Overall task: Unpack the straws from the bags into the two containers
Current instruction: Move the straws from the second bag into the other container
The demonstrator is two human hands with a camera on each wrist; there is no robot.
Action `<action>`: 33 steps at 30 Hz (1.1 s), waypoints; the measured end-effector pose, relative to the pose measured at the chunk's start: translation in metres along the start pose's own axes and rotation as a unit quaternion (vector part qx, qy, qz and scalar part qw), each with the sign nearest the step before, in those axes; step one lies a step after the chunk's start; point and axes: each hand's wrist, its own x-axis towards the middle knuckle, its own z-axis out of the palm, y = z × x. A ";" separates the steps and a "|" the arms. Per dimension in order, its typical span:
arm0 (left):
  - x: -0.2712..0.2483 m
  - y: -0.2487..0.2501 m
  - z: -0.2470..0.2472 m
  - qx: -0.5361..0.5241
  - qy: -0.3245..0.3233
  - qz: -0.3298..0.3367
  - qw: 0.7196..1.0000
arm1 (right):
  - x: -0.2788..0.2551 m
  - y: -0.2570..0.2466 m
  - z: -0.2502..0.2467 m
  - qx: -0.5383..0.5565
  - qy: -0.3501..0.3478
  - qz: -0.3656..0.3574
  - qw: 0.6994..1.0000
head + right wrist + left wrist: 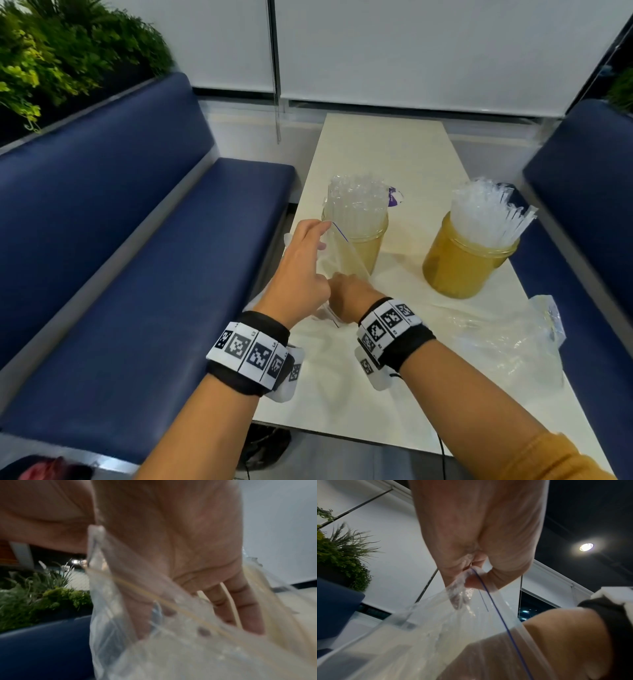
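left hand [301, 260]: pinches bag [342, 253] rim (blue zip line)
right hand [346, 294]: fingers straight, inside bag mouth
straws [356, 202]: upright in near jar [363, 240], just beyond fingers
far jar [459, 267]: right, also full
empty bag [510, 342]: flat, right of wrist

amber containers [356, 240], navy benches [137, 274], cream table [383, 154]

1. The left hand [301, 270] is raised, its thumb and fingers [476, 582] pinching together.
2. The right hand [349, 296] is lower, just beside the left wrist, fingers [243, 609] reaching straight down.
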 end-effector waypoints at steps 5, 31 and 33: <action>-0.005 -0.001 -0.005 -0.001 0.005 0.000 1.000 | -0.006 -0.002 0.009 -0.011 0.062 -0.019 0.998; 0.003 -0.007 0.001 0.007 0.168 0.033 0.985 | -0.071 -0.011 -0.094 0.404 0.398 -0.171 0.806; 0.004 -0.004 0.001 -0.014 0.170 0.029 0.985 | -0.060 -0.020 -0.081 0.384 0.417 -0.164 0.807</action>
